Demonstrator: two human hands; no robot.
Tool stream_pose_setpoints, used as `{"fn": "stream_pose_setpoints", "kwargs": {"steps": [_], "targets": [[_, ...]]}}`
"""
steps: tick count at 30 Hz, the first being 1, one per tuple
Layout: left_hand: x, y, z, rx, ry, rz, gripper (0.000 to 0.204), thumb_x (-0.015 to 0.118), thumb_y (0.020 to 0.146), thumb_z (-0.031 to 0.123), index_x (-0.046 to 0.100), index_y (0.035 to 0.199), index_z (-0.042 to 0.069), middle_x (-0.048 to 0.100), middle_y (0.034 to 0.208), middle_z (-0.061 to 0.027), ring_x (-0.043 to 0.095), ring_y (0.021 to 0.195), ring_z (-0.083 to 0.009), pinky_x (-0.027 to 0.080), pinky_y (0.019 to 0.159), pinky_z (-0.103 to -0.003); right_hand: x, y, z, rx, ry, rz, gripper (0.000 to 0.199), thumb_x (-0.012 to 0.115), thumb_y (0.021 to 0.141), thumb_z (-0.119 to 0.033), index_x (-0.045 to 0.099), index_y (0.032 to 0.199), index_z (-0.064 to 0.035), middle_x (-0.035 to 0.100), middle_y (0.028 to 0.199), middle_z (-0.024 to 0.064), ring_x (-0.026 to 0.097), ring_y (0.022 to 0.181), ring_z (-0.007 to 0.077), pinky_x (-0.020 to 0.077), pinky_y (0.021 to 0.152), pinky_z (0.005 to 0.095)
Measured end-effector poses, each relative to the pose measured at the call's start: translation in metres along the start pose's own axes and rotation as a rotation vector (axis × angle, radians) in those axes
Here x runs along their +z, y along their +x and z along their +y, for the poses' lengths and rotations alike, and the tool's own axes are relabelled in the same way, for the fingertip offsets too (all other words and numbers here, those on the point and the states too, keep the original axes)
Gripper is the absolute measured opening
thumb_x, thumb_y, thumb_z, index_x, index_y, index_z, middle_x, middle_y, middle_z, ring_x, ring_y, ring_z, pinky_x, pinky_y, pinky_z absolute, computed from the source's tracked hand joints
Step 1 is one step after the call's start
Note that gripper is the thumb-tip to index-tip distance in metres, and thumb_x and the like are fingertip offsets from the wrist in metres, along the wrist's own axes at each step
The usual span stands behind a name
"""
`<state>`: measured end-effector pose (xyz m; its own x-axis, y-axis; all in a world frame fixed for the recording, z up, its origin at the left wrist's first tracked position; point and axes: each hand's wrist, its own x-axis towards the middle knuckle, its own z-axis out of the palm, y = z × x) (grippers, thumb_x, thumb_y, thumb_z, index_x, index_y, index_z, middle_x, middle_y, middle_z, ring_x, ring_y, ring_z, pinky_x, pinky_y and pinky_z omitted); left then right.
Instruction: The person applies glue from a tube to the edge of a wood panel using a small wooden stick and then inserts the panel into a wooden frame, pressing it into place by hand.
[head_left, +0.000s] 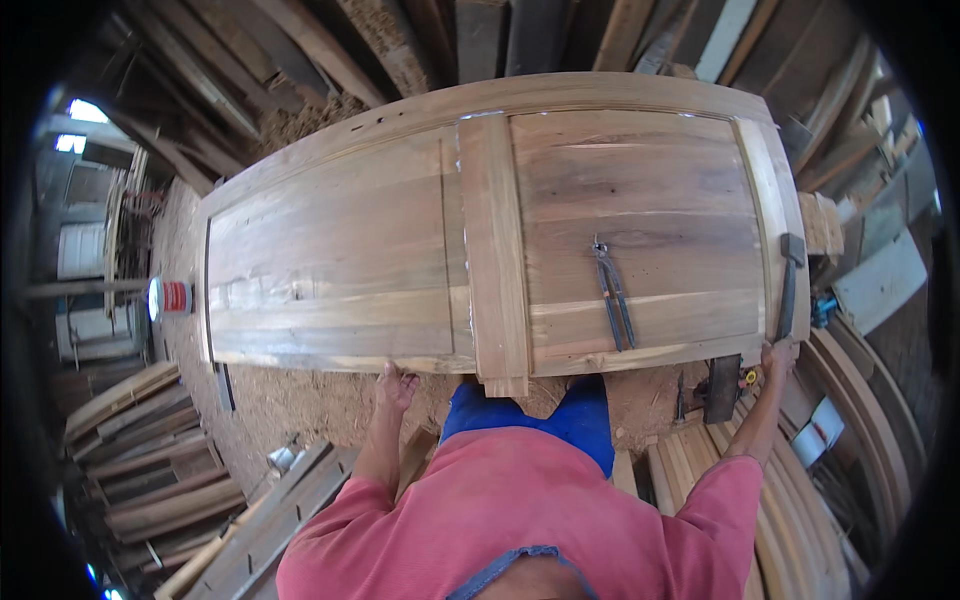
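Note:
A large panelled wooden door (pixel 497 240) lies flat before me, with a wide middle rail and two recessed panels. My left hand (pixel 397 387) is at its near edge, left of the middle rail, palm partly up and fingers loosely bent and apart. Nothing shows in it. My right hand (pixel 777 357) is closed at the near right corner, right by the handle end of a hammer (pixel 788 290). Whether the fingers grip the handle or the door edge is hidden. A pair of pincers (pixel 612 293) lies on the right panel, handles towards me.
A white and red bucket (pixel 170 298) stands off the door's left end. Stacked boards (pixel 160 460) lie at lower left, and long planks (pixel 770 500) at lower right. Timber (pixel 480 40) leans along the far side. A dark block (pixel 722 388) is under the near right edge.

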<state>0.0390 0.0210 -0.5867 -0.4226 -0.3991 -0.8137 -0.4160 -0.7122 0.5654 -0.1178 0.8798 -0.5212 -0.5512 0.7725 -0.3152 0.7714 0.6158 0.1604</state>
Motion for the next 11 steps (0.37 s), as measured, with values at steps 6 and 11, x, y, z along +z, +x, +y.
{"fn": "stream_pose_setpoints", "kwargs": {"steps": [6, 11], "targets": [[0.041, -0.037, -0.079, -0.146, -0.146, -0.144, 0.047, 0.05, 0.102, 0.045, 0.043, 0.135, 0.012, 0.045, 0.143, -0.017, 0.047, 0.128, -0.0371, 0.041, 0.103, -0.054, 0.039, 0.084, 0.027, -0.303, 0.354, -0.182, 0.055, 0.069, 0.08, -0.024, 0.055, 0.126, 0.0039, 0.067, 0.108, 0.0184, 0.066, 0.097, 0.033, 0.0516, 0.085, 0.0463], [0.073, -0.052, -0.129, -0.339, -0.29, -0.351, 0.066, 0.047, 0.1, 0.054, 0.026, 0.151, 0.018, 0.037, 0.151, -0.0187, 0.036, 0.138, -0.0387, 0.023, 0.116, -0.059, 0.015, 0.063, -0.033, 0.068, 1.185, -0.528, 0.04, 0.068, 0.081, -0.025, 0.065, 0.112, -0.0006, 0.069, 0.094, 0.0106, 0.064, 0.071, 0.0213, 0.0526, 0.068, 0.0428]]}}
